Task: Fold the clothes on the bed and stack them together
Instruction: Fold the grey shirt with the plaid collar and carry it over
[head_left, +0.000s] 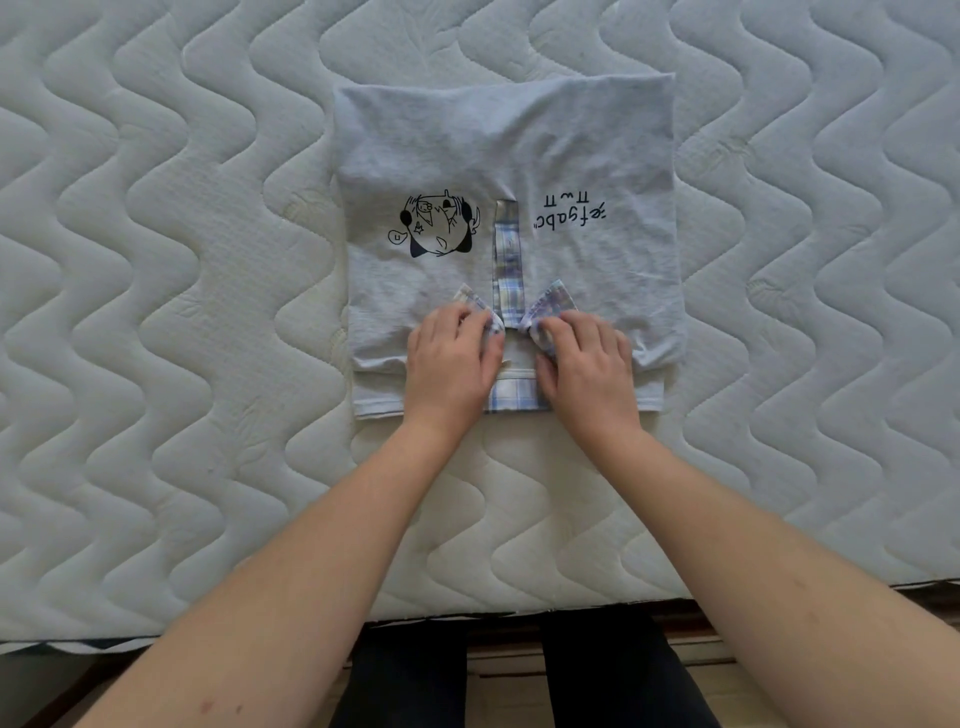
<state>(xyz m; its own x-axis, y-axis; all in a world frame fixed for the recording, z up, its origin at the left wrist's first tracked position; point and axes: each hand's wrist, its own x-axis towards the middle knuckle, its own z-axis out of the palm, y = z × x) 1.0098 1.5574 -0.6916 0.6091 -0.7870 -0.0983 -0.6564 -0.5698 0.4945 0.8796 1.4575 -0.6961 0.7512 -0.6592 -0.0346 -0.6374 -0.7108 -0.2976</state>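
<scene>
A light grey shirt (519, 156) lies folded into a rectangle on the mattress, collar end nearest me. It has a black cartoon print, black lettering, and a blue plaid placket and collar (509, 260). My left hand (452, 358) rests on the left collar point, its fingers curled over the plaid fabric. My right hand (587, 364) does the same on the right collar point. Both hands sit at the shirt's near edge, either side of the placket.
The white quilted mattress (156, 312) fills the view around the shirt. Its near edge (467, 613) runs across the bottom, with my dark-trousered legs and a wooden floor below it.
</scene>
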